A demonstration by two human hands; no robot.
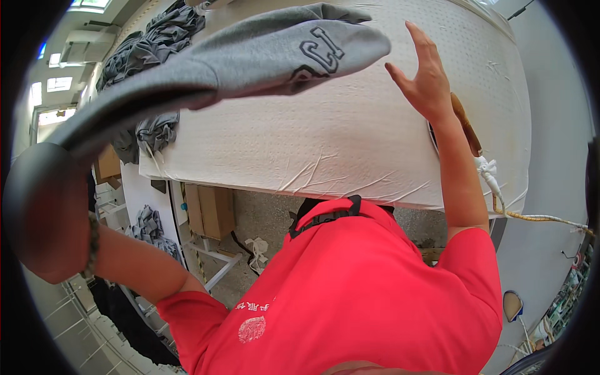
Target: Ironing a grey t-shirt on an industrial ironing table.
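My left hand [50, 219], blurred and close at the far left, grips one end of a grey knit garment [262, 59]. The garment stretches through the air to the right, above the table, with dark outlined letters near its far end. Just past that end, my right hand [425, 78] is raised with its fingers and thumb apart, holding nothing. Beneath my right forearm lies what looks like a steam iron [469, 128], brown-handled and mostly hidden, with white cloth tied at its back and a hose attached. Part of the left hand's grip is hidden by the garment.
The padded white table [325, 137] has a wrinkled cover. Rumpled grey garments [150, 47] are heaped at its far left, with more on a lower surface [153, 228]. A cardboard box [209, 211] stands under the table. The iron's hose [544, 217] runs off right.
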